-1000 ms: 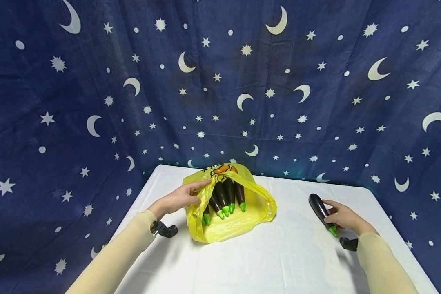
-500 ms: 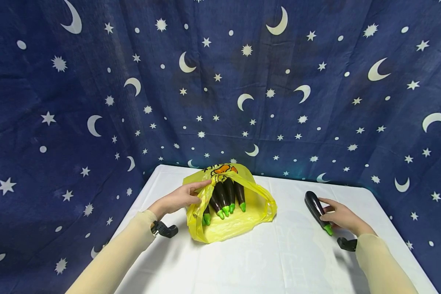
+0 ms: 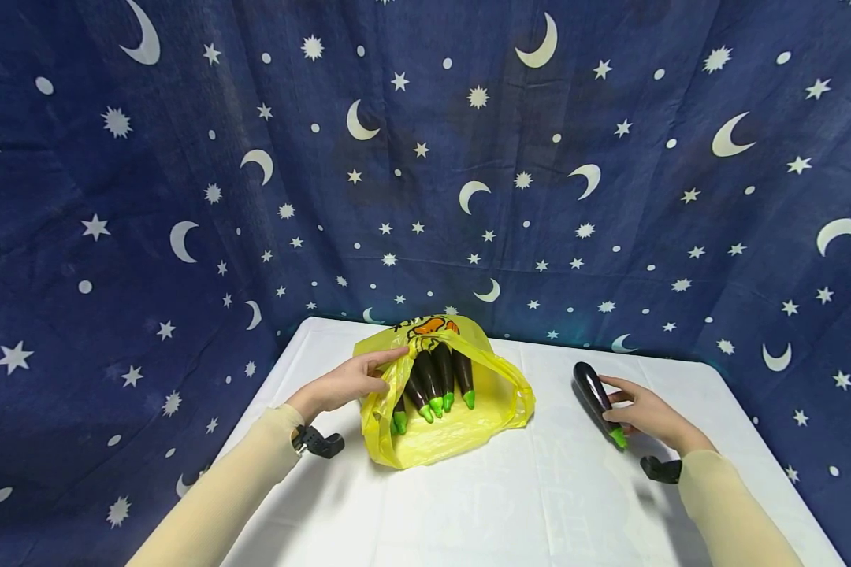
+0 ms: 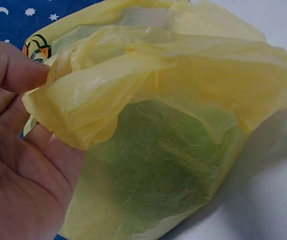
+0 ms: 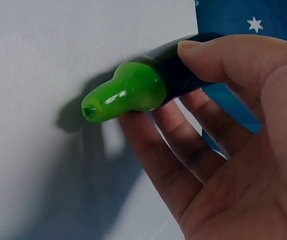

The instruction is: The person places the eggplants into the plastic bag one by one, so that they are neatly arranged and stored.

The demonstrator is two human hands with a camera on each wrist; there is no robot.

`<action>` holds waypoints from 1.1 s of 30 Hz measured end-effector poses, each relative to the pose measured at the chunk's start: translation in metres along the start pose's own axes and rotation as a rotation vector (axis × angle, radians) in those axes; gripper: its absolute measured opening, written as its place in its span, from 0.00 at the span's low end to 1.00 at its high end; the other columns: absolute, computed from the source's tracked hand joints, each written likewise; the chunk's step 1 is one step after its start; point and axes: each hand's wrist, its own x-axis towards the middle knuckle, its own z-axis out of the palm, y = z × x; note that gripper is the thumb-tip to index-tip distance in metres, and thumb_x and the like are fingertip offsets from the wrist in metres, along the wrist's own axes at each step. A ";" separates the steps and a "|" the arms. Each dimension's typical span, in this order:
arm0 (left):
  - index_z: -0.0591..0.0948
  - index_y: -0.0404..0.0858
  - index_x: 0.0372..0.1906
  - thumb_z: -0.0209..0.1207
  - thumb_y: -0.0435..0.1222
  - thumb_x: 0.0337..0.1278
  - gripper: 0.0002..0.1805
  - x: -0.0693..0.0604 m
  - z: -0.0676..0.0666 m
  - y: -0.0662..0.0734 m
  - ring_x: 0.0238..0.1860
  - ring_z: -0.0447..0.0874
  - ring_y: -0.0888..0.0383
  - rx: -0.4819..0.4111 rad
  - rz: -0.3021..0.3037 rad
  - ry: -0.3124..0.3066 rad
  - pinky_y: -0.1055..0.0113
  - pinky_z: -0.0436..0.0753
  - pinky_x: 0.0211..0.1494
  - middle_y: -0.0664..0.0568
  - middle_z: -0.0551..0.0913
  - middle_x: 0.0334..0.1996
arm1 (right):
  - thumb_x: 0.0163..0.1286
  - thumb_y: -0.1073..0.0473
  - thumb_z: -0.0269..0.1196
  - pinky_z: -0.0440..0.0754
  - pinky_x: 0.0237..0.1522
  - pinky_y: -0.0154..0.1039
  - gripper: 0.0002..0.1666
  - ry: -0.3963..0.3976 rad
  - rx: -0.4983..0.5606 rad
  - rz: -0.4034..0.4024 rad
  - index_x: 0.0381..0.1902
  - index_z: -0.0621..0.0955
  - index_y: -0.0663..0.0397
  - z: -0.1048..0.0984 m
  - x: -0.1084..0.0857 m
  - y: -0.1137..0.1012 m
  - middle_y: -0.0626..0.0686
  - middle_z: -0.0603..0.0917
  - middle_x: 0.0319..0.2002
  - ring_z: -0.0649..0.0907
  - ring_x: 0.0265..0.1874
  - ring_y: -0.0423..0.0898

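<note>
My right hand [image 3: 648, 413] grips an eggplant [image 3: 593, 394], dark purple with a bright green stem end [image 5: 128, 92]. In the right wrist view the thumb lies on one side of it and the fingers on the other. At the left of the table, a yellow plastic bag [image 3: 461, 441] lies with its mouth towards me. My left hand [image 3: 343, 382] pinches the rim of that bag between thumb and fingers; part of the fingers is hidden behind the film in the left wrist view. Several eggplants [image 3: 425, 382] rest inside, green ends facing out.
A white cloth covers the table [image 3: 482, 512]. Behind it hangs a dark blue curtain [image 3: 425, 197] with moons and stars, which also runs along the left and right sides. Each wrist carries a black camera mount [image 3: 319, 443].
My right hand has moved left with the eggplant, a little closer to the bag. The left hand and the bag have stayed in place.
</note>
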 end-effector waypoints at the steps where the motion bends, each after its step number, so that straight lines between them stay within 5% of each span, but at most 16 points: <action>1: 0.64 0.51 0.80 0.55 0.24 0.56 0.45 0.000 0.000 0.000 0.58 0.77 0.54 0.002 0.001 0.001 0.63 0.82 0.54 0.49 0.61 0.77 | 0.67 0.58 0.70 0.84 0.37 0.46 0.51 -0.007 0.003 -0.009 0.81 0.56 0.59 0.001 0.000 -0.001 0.73 0.71 0.63 0.80 0.44 0.53; 22: 0.62 0.49 0.80 0.55 0.23 0.57 0.45 0.002 0.000 0.001 0.57 0.78 0.54 0.000 0.000 -0.010 0.63 0.82 0.54 0.47 0.63 0.76 | 0.68 0.61 0.69 0.86 0.44 0.50 0.51 -0.132 0.224 -0.132 0.82 0.57 0.53 0.020 0.000 -0.035 0.70 0.73 0.65 0.86 0.47 0.54; 33: 0.63 0.49 0.80 0.55 0.23 0.56 0.45 0.002 0.000 0.001 0.57 0.78 0.54 -0.005 -0.001 -0.007 0.64 0.83 0.54 0.48 0.62 0.77 | 0.68 0.61 0.69 0.86 0.47 0.51 0.49 -0.154 0.251 -0.191 0.81 0.59 0.49 0.026 -0.007 -0.054 0.68 0.74 0.65 0.85 0.50 0.57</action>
